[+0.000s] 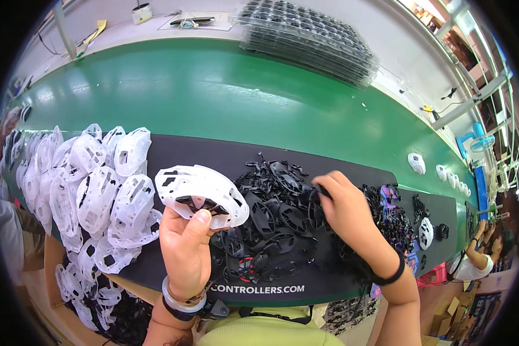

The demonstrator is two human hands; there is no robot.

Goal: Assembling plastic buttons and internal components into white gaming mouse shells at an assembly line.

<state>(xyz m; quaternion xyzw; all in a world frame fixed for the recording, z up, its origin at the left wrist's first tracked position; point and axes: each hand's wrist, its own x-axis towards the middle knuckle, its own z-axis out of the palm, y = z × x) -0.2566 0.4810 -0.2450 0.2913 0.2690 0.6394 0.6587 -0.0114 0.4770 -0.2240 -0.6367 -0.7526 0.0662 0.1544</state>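
My left hand (184, 248) grips a white plastic shell (199, 180) with cut-out openings, held tilted above the black mat. Its thumb presses by the lower edge, where a dark piece (210, 205) shows inside the shell. My right hand (352, 207) is closed in a pinch on a small black plastic part (322, 190), over a loose pile of black plastic parts (263, 219). The pile spreads between my hands and under my right wrist. At the left stands a stacked heap of similar white shells (98, 196).
A black mat (181, 151) lies on the green bench (184, 86). Clear trays with dark parts (308, 37) are stacked at the back. A box below the left edge holds more shells (86, 300). A lone shell (425, 233) lies at right; a co-worker (478, 259) is beyond.
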